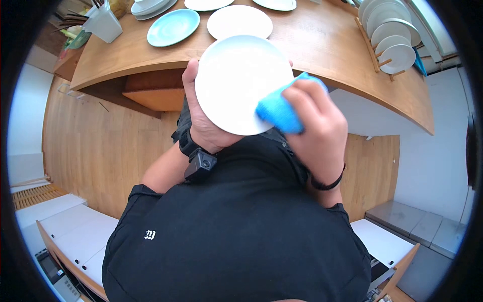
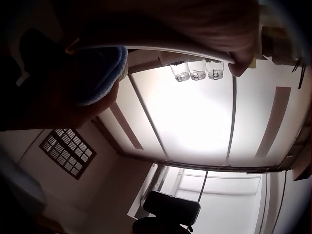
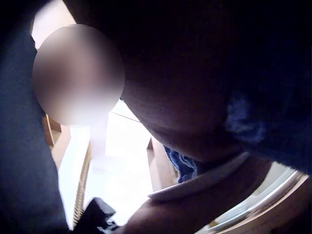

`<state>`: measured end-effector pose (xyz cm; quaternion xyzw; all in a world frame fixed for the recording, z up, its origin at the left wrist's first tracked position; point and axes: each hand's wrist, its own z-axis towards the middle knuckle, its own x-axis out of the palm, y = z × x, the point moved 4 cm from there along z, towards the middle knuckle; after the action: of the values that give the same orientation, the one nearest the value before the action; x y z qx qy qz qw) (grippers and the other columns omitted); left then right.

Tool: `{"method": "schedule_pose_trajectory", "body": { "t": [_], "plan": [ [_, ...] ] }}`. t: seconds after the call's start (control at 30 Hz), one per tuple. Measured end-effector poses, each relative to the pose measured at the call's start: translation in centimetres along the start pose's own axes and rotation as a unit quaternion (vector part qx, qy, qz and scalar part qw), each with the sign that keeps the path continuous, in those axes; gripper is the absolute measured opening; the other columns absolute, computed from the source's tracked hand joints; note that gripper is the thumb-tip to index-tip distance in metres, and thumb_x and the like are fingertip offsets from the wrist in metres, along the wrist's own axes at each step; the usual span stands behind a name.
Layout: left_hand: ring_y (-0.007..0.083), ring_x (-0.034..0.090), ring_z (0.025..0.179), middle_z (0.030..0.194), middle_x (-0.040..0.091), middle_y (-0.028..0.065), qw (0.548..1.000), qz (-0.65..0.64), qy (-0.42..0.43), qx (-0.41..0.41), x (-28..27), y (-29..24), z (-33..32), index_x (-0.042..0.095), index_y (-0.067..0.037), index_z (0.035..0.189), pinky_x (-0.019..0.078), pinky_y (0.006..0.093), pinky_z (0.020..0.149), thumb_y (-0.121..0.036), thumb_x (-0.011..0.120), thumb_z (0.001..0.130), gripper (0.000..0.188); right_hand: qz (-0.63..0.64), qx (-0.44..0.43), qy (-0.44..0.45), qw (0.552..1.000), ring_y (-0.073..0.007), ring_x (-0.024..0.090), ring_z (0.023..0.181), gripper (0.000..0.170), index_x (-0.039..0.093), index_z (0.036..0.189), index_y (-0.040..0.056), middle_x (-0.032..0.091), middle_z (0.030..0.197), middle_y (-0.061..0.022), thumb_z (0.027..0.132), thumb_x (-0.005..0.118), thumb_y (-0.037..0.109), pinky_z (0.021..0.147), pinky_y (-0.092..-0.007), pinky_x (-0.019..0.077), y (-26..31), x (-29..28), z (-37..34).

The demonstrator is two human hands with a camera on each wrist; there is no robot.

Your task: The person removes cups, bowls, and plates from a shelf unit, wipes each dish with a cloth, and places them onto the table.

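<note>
A round white plate (image 1: 234, 83) is held over my lap, just in front of the table edge. My left hand (image 1: 205, 128) grips it from beneath, thumb along the left rim and a fingertip showing at the right rim; the other fingers are hidden under it. Bunched in my right hand (image 1: 320, 132) is a blue cloth (image 1: 279, 108), pressed against the plate's right side. The right hand is slightly blurred. From below, the left wrist view catches the plate's edge (image 2: 165, 48) and the cloth (image 2: 105, 80). Much of the right wrist view is dark.
On the wooden table (image 1: 322, 45), a white plate (image 1: 240, 21) and a light blue plate (image 1: 173, 27) lie beyond my hands. A wooden rack (image 1: 370, 43) holds several plates at the right. At the left stands a white utensil holder (image 1: 104, 25). An orange-brown box (image 1: 153, 95) sits under the tabletop.
</note>
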<state>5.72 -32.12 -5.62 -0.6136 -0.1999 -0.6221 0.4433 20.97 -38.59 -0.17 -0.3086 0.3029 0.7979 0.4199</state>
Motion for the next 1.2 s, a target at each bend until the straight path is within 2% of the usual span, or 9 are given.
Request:
{"method": "schedule_pose_trajectory", "body": {
  "t": [0.1,0.23,0.43,0.6,0.73,0.87,0.93,1.07,1.2],
  "plan": [
    [0.046,0.051,0.147,0.161,0.049,0.0301,0.998,0.006,0.048,-0.045,0.7,0.9,-0.2,0.036,-0.001,0.165,0.0435,0.0584,0.123,-0.095,0.033,0.092,0.12,0.152,-0.108,0.098,0.977,-0.0282,0.073,0.082,0.038,0.07,0.105,0.0128,0.068,0.11,-0.0046,0.07,0.083,0.007,0.071,-0.0398,0.0596,3.6,0.1,-0.3],
    [0.0567,0.046,0.147,0.164,0.043,0.0326,0.998,0.055,-0.023,-0.016,0.2,0.9,-0.2,0.028,-0.004,0.169,0.0443,0.0636,0.122,-0.097,0.034,0.09,0.123,0.178,-0.01,0.039,0.983,-0.0332,0.077,0.094,0.037,0.072,0.107,0.01,0.074,0.111,-0.0076,0.072,0.084,0.004,0.08,-0.042,0.0618,1.1,-0.7,0.0],
    [0.047,0.049,0.149,0.166,0.044,0.0275,0.998,-0.056,-0.019,-0.032,-1.5,0.8,-0.7,0.032,-0.006,0.169,0.0412,0.0633,0.124,-0.094,0.032,0.093,0.116,0.023,-0.018,-0.05,0.998,-0.0306,0.075,0.09,0.037,0.073,0.106,0.0115,0.072,0.111,-0.006,0.071,0.084,0.005,0.075,-0.0412,0.0597,-0.1,-0.1,-0.6],
    [0.039,0.061,0.138,0.157,0.056,0.0219,0.995,0.054,0.065,-0.06,-0.2,1.4,-0.4,0.043,-0.005,0.163,0.0502,0.0558,0.116,-0.085,0.037,0.1,0.102,0.214,-0.121,0.107,0.963,-0.0281,0.074,0.086,0.038,0.072,0.105,0.0117,0.071,0.109,-0.0054,0.069,0.085,0.007,0.073,-0.0405,0.0598,0.1,0.5,-0.1],
    [0.0305,0.064,0.135,0.151,0.062,0.0173,0.998,0.015,-0.006,-0.058,-1.6,1.4,-1.0,0.049,-0.006,0.159,0.0524,0.0497,0.115,-0.076,0.039,0.105,0.089,0.082,-0.014,-0.057,0.995,-0.0329,0.075,0.09,0.034,0.076,0.104,0.0088,0.074,0.109,-0.0102,0.072,0.085,0.006,0.076,-0.0423,0.0609,-2.1,0.3,0.3],
    [0.0258,0.069,0.126,0.141,0.068,0.0171,0.99,0.082,-0.011,-0.116,-2.1,2.2,-0.5,0.054,-0.003,0.153,0.0557,0.0423,0.111,-0.069,0.041,0.108,0.081,0.148,-0.203,0.065,0.966,-0.0249,0.072,0.077,0.037,0.073,0.107,0.0141,0.073,0.115,-0.0063,0.071,0.083,0.013,0.068,-0.0382,0.0575,1.1,1.0,-0.9],
    [0.0384,0.063,0.136,0.155,0.057,0.0269,0.982,0.131,-0.028,-0.135,-2.0,2.5,-0.6,0.042,-0.001,0.163,0.051,0.0507,0.116,-0.079,0.04,0.101,0.099,0.222,-0.195,0.105,0.95,-0.0259,0.072,0.078,0.037,0.073,0.106,0.0132,0.074,0.114,-0.0069,0.071,0.084,0.014,0.067,-0.0375,0.0574,1.6,0.7,-0.4],
    [0.0231,0.069,0.122,0.138,0.069,0.0138,0.984,0.13,-0.025,-0.121,-1.2,2.5,-1.3,0.053,-0.004,0.155,0.0569,0.0388,0.107,-0.067,0.045,0.109,0.078,0.089,-0.058,-0.09,0.99,-0.0302,0.074,0.082,0.041,0.074,0.108,0.0089,0.074,0.112,-0.0091,0.069,0.087,0.009,0.069,-0.0406,0.0596,-1.1,0.3,0.3],
    [0.0213,0.067,0.122,0.137,0.068,0.0147,0.958,0.172,0.027,-0.229,-1.4,2.9,-1.1,0.054,-0.003,0.152,0.055,0.0373,0.106,-0.075,0.047,0.106,0.086,0.164,-0.212,0.007,0.963,-0.018,0.071,0.078,0.039,0.073,0.108,0.0157,0.071,0.114,-0.005,0.07,0.079,0.016,0.066,-0.0334,0.0562,3.8,-0.3,-1.0]
  ]
}}
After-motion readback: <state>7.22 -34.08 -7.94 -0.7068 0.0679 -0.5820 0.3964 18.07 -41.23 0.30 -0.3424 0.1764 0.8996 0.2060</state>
